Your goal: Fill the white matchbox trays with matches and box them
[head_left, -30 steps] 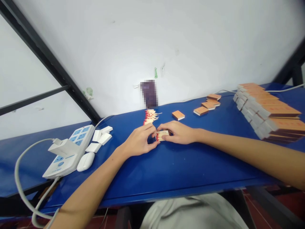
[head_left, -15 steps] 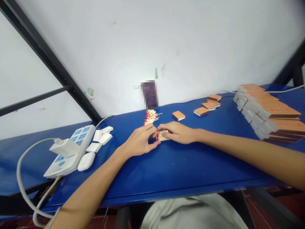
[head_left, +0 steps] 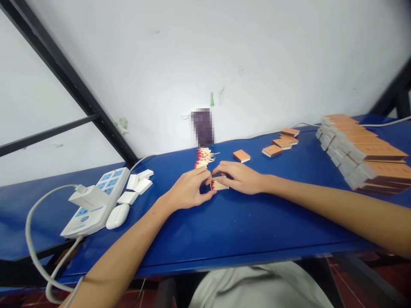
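Note:
Between my hands a small matchbox tray (head_left: 219, 186) lies on the blue table, filled with red-tipped matches. My left hand (head_left: 192, 187) grips the tray's left end between thumb and fingers. From the right, my right hand (head_left: 240, 178) reaches over the tray; its thumb presses on the matches and its fingers curl at the far edge. Just beyond my left hand lies a pile of loose matches (head_left: 204, 158), red heads to the left. An orange matchbox (head_left: 241, 155) sits past my right hand.
More matchboxes (head_left: 272, 150) lie at the back, with a large stack of them (head_left: 369, 149) at the right. On the left are white empty trays (head_left: 143, 186), a white earphone case (head_left: 117, 216) and a power strip (head_left: 107, 188) with cables. A blurred dark object (head_left: 204, 127) leans on the wall.
Both hands stay around the matchbox tray. My right hand's fingers have shifted slightly on the far side. The whole view has moved a little.

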`<state>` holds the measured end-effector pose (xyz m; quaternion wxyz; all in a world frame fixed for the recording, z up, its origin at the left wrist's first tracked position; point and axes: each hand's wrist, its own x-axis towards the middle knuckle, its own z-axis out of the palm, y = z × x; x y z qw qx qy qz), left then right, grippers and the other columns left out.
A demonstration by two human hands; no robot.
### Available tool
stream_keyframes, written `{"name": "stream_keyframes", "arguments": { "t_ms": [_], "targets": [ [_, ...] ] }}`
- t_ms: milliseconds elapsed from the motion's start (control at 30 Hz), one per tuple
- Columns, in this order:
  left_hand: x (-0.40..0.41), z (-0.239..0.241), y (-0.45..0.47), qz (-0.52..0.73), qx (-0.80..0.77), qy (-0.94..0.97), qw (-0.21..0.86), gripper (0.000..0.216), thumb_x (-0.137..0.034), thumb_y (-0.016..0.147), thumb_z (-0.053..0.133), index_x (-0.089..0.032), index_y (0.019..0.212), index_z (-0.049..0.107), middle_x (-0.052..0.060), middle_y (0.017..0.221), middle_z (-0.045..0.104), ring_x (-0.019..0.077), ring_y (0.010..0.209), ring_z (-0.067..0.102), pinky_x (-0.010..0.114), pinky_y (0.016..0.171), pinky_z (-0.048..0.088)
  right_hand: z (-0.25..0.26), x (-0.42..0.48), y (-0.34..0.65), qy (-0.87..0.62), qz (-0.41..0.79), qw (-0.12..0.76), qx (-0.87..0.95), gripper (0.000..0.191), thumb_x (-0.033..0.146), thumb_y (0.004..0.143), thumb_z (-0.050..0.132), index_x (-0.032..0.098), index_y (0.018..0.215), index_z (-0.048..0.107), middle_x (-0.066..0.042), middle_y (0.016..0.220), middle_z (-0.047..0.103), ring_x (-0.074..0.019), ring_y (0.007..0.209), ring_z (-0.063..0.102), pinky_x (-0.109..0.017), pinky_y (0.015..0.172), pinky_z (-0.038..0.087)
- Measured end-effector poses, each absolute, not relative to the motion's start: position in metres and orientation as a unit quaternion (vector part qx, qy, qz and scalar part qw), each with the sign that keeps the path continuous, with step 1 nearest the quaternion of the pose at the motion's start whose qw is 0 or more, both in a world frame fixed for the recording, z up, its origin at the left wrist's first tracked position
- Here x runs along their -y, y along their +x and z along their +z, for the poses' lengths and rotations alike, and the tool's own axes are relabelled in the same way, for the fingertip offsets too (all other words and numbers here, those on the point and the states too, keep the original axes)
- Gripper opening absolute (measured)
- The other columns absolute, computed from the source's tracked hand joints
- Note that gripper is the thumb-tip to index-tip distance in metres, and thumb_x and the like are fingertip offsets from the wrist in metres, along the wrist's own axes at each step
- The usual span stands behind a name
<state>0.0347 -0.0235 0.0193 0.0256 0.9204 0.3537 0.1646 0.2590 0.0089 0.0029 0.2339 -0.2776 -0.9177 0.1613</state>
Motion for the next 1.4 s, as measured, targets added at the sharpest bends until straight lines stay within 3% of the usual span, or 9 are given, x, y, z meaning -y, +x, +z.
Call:
{"name": "stream_keyframes", "arguments": {
  "t_ms": [300,533,700,900,1100,1267,1400],
  "targets": [
    [0.018,0.021,0.028,0.192,-0.390,0.900,0.008,0.023,-0.041,0.089,0.053,-0.020,0.080,0.048,0.001,0.079,0.056,0.0156,0.070,0.050,0.029,0.066,0.039,0.004,-0.005,0.257,-0.318,0.117,0.214,0.916,0.033,0.037,0.097,0.039,0.016,0.108,0.062,-0.008,0.096,0.063,-0.0200,0.086,0.057,-0.032,0.076,0.039],
    [-0.010,0.014,0.000,0.242,-0.520,0.818,-0.036,0.014,-0.030,0.090,0.047,-0.021,0.080,0.051,0.001,0.077,0.061,0.0169,0.067,0.054,0.030,0.061,0.037,0.003,-0.004,0.256,-0.372,0.075,0.209,0.901,0.035,0.040,0.096,0.039,0.016,0.103,0.064,-0.001,0.061,0.058,-0.0176,0.064,0.050,-0.036,0.079,0.033],
    [-0.015,0.007,-0.006,0.217,-0.517,0.828,-0.001,0.010,-0.029,0.088,0.050,-0.022,0.090,0.056,-0.002,0.073,0.060,0.0158,0.064,0.055,0.028,0.061,0.039,-0.002,-0.006,0.257,-0.372,0.094,0.185,0.905,0.035,0.046,0.088,0.050,0.019,0.103,0.065,-0.005,0.071,0.063,-0.0223,0.077,0.053,-0.030,0.067,0.032],
    [-0.015,0.004,-0.003,0.203,-0.487,0.850,-0.003,0.019,-0.025,0.086,0.051,-0.023,0.102,0.061,0.000,0.079,0.059,0.0156,0.067,0.055,0.028,0.062,0.040,0.003,-0.003,0.254,-0.326,0.092,0.154,0.928,0.035,0.044,0.080,0.060,0.019,0.104,0.064,-0.002,0.068,0.063,-0.0182,0.063,0.053,-0.028,0.059,0.030],
    [-0.014,0.004,-0.001,0.182,-0.473,0.862,-0.009,0.027,-0.026,0.090,0.048,-0.023,0.108,0.068,0.003,0.083,0.059,0.0162,0.071,0.056,0.029,0.066,0.042,0.008,-0.002,0.253,-0.271,0.114,0.164,0.942,0.037,0.046,0.084,0.058,0.019,0.109,0.064,-0.001,0.069,0.061,-0.0160,0.063,0.053,-0.026,0.060,0.030],
    [-0.013,0.003,0.001,0.162,-0.478,0.863,-0.016,0.032,-0.027,0.092,0.045,-0.023,0.113,0.070,0.004,0.086,0.058,0.0166,0.073,0.057,0.029,0.067,0.043,0.005,-0.021,0.249,-0.308,0.158,0.232,0.909,0.032,0.035,0.094,0.045,0.016,0.113,0.063,0.002,0.062,0.053,-0.0127,0.057,0.049,-0.025,0.059,0.030],
    [-0.012,0.002,0.002,0.159,-0.482,0.862,-0.015,0.032,-0.027,0.092,0.045,-0.023,0.112,0.070,0.004,0.087,0.058,0.0171,0.074,0.057,0.030,0.068,0.044,0.004,-0.045,0.237,-0.331,0.134,0.226,0.906,0.027,0.025,0.088,0.050,0.017,0.109,0.064,0.002,0.064,0.055,-0.0127,0.059,0.049,-0.024,0.059,0.029]
  ]
}}
